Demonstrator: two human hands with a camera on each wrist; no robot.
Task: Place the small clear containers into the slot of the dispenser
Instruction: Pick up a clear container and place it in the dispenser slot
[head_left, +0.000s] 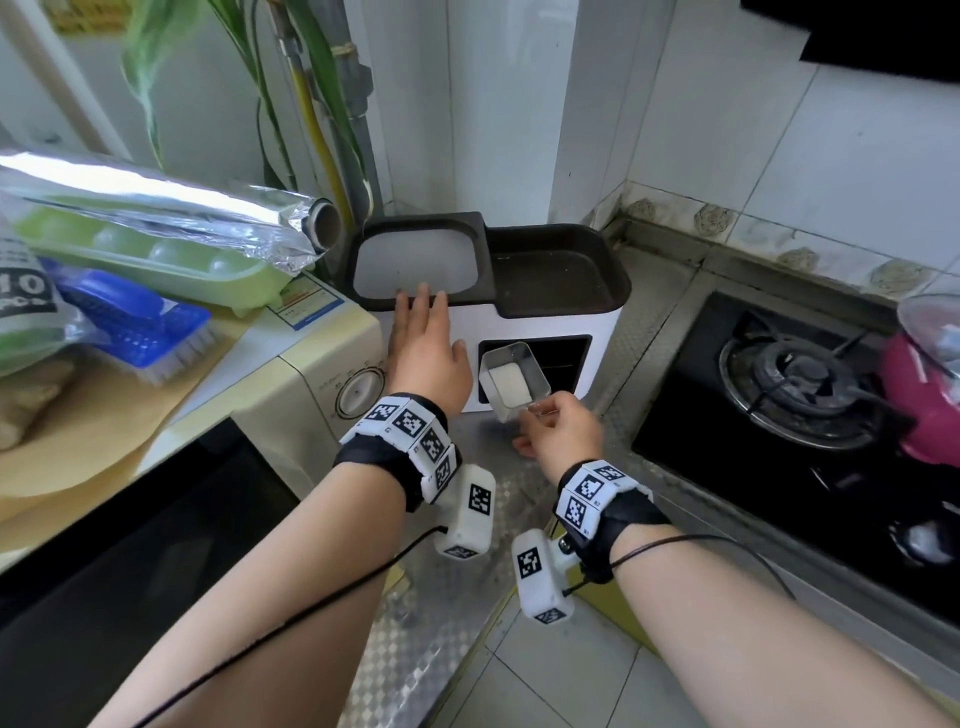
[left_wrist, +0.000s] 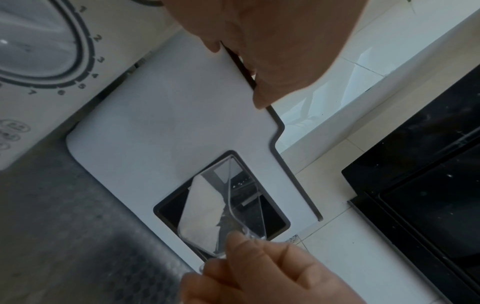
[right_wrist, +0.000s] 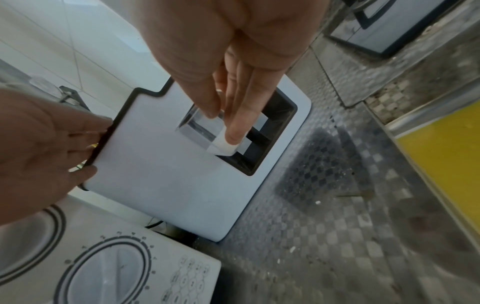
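The dispenser (head_left: 441, 322) is a white box with a dark brown top, standing on the metal counter. Low on its front is a dark rectangular slot (head_left: 563, 364). A small clear container (head_left: 511, 382) with white contents is tilted at the slot's left part, its far end at the opening. My right hand (head_left: 540, 410) pinches its near edge between thumb and fingers (right_wrist: 233, 137). My left hand (head_left: 426, 338) lies flat on the dispenser's front, its straight fingertips at the top rim. The left wrist view shows the container (left_wrist: 207, 205) inside the slot frame and the right hand (left_wrist: 241, 244).
A cream appliance with a dial (head_left: 358, 389) stands just left of the dispenser, carrying a foil roll (head_left: 208, 218), a green tray (head_left: 156, 254) and a blue brush (head_left: 140, 322). A black gas stove (head_left: 800, 374) with a pink pot (head_left: 919, 395) is to the right.
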